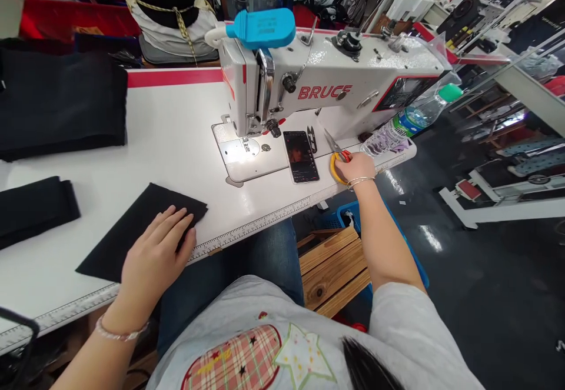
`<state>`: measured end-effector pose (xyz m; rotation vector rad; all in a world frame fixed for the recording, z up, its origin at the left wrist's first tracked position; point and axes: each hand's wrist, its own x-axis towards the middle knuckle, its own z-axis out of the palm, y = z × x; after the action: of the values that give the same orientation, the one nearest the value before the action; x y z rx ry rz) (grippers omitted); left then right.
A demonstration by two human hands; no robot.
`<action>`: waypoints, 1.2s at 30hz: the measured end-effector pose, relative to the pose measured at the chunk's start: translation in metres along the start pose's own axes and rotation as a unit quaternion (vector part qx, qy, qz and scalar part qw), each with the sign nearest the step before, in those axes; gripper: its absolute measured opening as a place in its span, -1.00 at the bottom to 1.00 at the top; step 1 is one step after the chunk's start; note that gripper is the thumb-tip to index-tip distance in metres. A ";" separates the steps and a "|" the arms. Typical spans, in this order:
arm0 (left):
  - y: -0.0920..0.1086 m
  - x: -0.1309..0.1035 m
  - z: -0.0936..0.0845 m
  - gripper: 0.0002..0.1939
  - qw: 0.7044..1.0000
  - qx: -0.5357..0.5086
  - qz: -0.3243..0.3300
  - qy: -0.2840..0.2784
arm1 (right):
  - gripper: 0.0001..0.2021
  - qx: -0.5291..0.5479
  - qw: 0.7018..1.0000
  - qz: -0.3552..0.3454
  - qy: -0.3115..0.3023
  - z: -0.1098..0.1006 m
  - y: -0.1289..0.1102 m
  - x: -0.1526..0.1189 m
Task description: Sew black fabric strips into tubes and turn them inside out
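My left hand [158, 247] lies flat on a folded piece of black fabric [132, 225] near the table's front edge, fingers stretched out. At the right end of the table, my right hand [356, 168] is closed on the handles of a pair of scissors [336, 153] with orange-yellow and red grips. The blades point away toward the sewing machine [326, 78]. Left of the scissors lie a phone [301, 156] with its screen lit and small black thread snips [312, 139]. The machine's needle area is lit, with no fabric under it.
Folded black fabric [62, 102] and a smaller black piece [35, 210] lie on the left of the white table [176, 113]. A plastic bottle [410, 116] leans at the right end. Below are a wooden stool [335, 266] and a blue basket [348, 213]. A measuring tape runs along the front edge.
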<state>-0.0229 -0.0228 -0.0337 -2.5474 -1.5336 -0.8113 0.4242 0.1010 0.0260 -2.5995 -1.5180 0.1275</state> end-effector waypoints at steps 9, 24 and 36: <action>-0.001 0.001 0.000 -0.49 1.000 0.002 -0.002 0.017 | -0.65 0.046 0.991 -0.086 0.095 0.008 -0.019 -0.012; 0.003 0.003 -0.004 -0.65 0.999 -0.024 -0.030 0.000 | -0.47 0.110 0.949 -0.257 0.148 0.047 -0.025 -0.070; 0.001 0.001 -0.001 -0.66 0.999 -0.020 -0.029 0.002 | -0.72 0.204 0.904 -0.298 0.229 0.073 -0.027 -0.111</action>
<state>-0.0224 -0.0231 -0.0321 -2.5368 -1.6136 -0.8621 0.3362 0.0223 -0.0409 -1.6098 -1.7712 -0.1944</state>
